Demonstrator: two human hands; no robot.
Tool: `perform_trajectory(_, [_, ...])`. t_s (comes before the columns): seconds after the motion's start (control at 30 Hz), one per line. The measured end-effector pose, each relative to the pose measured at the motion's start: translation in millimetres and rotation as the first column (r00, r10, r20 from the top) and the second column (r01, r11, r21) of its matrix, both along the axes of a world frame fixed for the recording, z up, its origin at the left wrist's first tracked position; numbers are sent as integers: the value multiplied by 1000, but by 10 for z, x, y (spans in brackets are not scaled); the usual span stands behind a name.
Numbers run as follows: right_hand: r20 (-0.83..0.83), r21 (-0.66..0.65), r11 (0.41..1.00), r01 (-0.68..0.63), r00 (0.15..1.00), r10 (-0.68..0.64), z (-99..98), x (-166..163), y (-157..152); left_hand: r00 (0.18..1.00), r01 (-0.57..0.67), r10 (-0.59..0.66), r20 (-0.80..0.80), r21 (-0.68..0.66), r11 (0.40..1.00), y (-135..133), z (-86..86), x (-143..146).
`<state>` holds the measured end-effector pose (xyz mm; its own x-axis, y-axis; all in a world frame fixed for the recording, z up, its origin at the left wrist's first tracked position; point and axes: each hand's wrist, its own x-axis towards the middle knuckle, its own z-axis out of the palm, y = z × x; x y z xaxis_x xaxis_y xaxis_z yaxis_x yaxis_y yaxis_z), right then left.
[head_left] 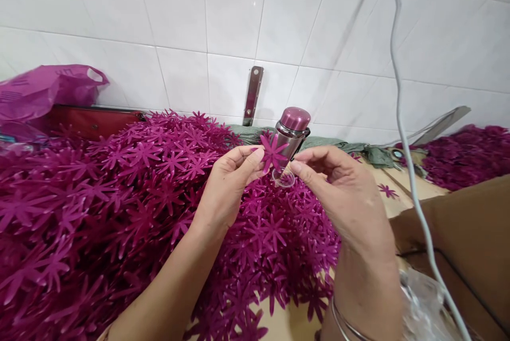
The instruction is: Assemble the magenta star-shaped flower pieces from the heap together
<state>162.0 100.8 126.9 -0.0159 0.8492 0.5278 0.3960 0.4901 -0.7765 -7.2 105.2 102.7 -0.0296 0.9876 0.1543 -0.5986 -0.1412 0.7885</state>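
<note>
My left hand [230, 181] pinches a magenta star-shaped flower cutout [273, 153] between thumb and forefinger, held up over the pile. My right hand [338, 187] is closed just to its right, fingertips pinching a small clear plastic piece [283, 178] right under the flower. Below both hands spreads a big heap of the same magenta flower cutouts [119, 208], covering the left and middle of the table. A silver flask with a pink cap [292, 131] stands just behind the held flower.
A brown cardboard box [466, 240] sits at the right with clear plastic [426, 304] by it. A white cable [402, 118] hangs down on the right. A second flower pile [466, 155] lies far right. A purple plastic bag [43, 88] rests at the back left against the tiled wall.
</note>
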Motion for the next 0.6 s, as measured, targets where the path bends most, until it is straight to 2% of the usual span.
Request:
perform_trajectory(0.17, [9,142,984,105,994,-108,-69,-236,43,998,60,-60,23,11,998,-29,2,57])
perform_trajectory(0.37, [-33,100,995,8,999,-5,-102,-189,82,995,75,-74,-61,25,997,-5,-18,40])
perform_trajectory(0.47, [14,83,996,-16,1000,15,-92,-162,77,995,80,-79,-67,19,997,-5,-26,32])
perform_trajectory(0.6, [135,177,984,-25,991,1,-63,-182,45,994,89,-90,-60,-8,996,-14,-6,27])
